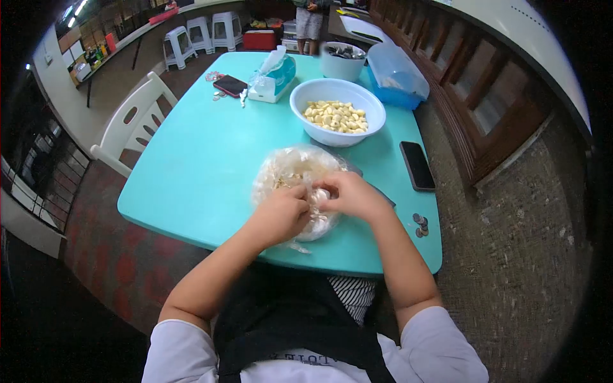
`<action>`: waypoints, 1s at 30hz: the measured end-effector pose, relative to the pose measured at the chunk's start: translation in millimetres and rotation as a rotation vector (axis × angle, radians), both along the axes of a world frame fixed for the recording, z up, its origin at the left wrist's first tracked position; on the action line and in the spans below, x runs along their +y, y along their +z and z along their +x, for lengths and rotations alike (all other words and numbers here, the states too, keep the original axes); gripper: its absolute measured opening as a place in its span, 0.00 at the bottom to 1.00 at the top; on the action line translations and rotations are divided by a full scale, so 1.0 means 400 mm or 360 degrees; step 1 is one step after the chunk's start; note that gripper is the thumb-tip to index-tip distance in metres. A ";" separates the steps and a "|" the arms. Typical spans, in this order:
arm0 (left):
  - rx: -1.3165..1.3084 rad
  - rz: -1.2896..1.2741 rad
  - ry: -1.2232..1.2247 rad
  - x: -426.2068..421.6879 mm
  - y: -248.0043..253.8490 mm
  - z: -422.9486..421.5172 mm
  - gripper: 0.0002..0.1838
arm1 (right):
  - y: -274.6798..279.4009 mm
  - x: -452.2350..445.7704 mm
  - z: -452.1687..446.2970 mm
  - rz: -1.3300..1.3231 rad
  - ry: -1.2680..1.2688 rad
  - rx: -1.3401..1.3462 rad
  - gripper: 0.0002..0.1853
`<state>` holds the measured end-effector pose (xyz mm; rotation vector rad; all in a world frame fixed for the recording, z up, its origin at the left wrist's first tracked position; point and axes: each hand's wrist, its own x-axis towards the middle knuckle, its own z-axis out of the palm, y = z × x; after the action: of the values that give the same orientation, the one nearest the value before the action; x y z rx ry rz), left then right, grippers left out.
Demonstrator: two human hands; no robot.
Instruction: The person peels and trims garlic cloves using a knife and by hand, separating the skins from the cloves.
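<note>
A clear plastic bag (268, 182) stands open near the front of the table, with pale garlic skins (290, 167) inside it. Both hands are over its mouth. My right hand (354, 195) has its fingers curled around a whitish garlic bulb (318, 198). My left hand (284, 210) is closed beside it, fingers bent down against the bag's contents; what they pinch is hidden. Just beyond the bag sits a light blue bowl (300, 105) holding many peeled garlic cloves (335, 117).
On the turquoise table (191, 166) are a tissue pack (274, 80), a phone (230, 85), a second phone (417, 166), coins (421, 225), a white tub (341, 67) and a blue lidded box (397, 73). A white chair (134, 121) stands left. A person (310, 25) stands behind.
</note>
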<state>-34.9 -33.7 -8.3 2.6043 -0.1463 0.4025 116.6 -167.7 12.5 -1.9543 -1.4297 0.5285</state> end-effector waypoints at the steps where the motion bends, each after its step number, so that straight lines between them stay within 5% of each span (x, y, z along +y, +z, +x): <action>1: 0.0028 -0.0021 -0.0013 0.001 -0.010 0.001 0.07 | 0.006 -0.003 -0.006 -0.0020 0.0035 -0.0076 0.18; 2: 0.0040 -0.0030 -0.0027 0.004 -0.018 0.008 0.08 | 0.015 -0.007 -0.008 -0.0027 0.0067 -0.0170 0.19; 4: -0.0131 -0.0113 -0.0043 0.007 -0.044 0.011 0.12 | -0.033 -0.022 0.004 0.0598 0.0104 -0.0207 0.18; 6: 0.0043 -0.0236 0.0011 -0.005 0.056 -0.003 0.14 | 0.044 -0.044 -0.015 0.0558 -0.0165 -0.0033 0.18; 9: -0.0330 -0.0317 0.0041 0.001 0.085 0.016 0.14 | 0.053 -0.052 0.001 0.0859 -0.0217 -0.0016 0.18; 15: 0.0279 0.0029 -0.0225 0.051 0.115 0.078 0.13 | 0.107 -0.061 -0.039 0.1377 -0.0389 -0.0336 0.20; 24: -0.0094 -0.0341 -0.0198 0.113 0.124 0.136 0.14 | 0.177 -0.022 -0.070 0.1164 0.0035 -0.0490 0.20; 30: -0.0384 0.0020 -0.0134 0.140 0.110 0.118 0.23 | 0.067 0.021 -0.096 0.0866 0.0150 -0.0431 0.21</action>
<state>12.3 22.2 35.6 2.5435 -0.3395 0.6865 78.2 -159.3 39.5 -1.5611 -1.6277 -0.0950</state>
